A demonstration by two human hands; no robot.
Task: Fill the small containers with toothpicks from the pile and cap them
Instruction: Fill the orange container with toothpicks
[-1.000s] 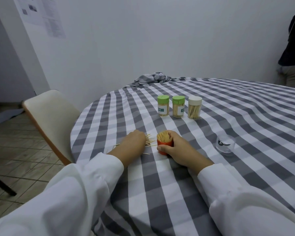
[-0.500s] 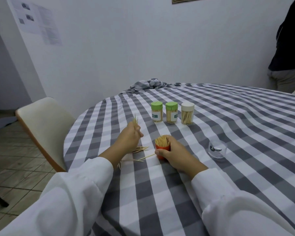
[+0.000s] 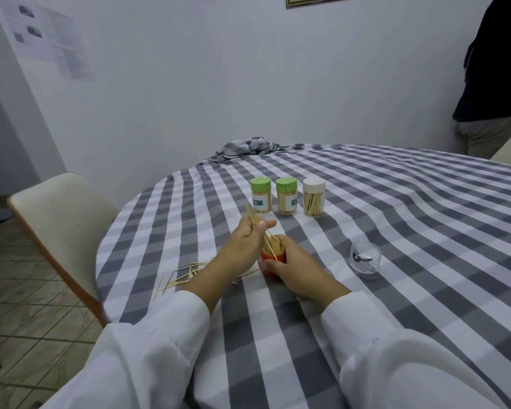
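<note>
The left hand [image 3: 250,236] pinches a small bunch of toothpicks [image 3: 252,216] between thumb and curled fingers; the bunch slants, its upper ends sticking out above the fist and its lower ends reaching down into the mouth of the orange container [image 3: 273,262]. The right hand [image 3: 292,267] grips that container from the right side, fingers wrapped round its wall and thumb across the front. The container stands on the table [image 3: 396,231], uncapped and already packed with upright toothpicks that rise above its rim.

The pile [image 3: 186,274] lies loose on the checked cloth just left of the left wrist, the sticks scattered at different angles near the table's edge.

Beyond the hands, three capped containers stand in a row, close together but apart: a green-capped one [image 3: 260,194] on the left, a second green-capped one [image 3: 286,196] in the middle, and a white-capped one [image 3: 314,196] on the right. All three show toothpicks through clear walls; the two green ones carry labels too small to read.

A clear cap [image 3: 365,259] lies on the cloth to the right of the right hand, well apart from it, with a small dark mark inside that I cannot make out.

A cream chair [image 3: 59,225] stands at the table's left edge. Another person [image 3: 496,78] in dark clothing stands at the far right by the wall. Both of the worker's arms wear white sleeves [image 3: 148,349]
</note>
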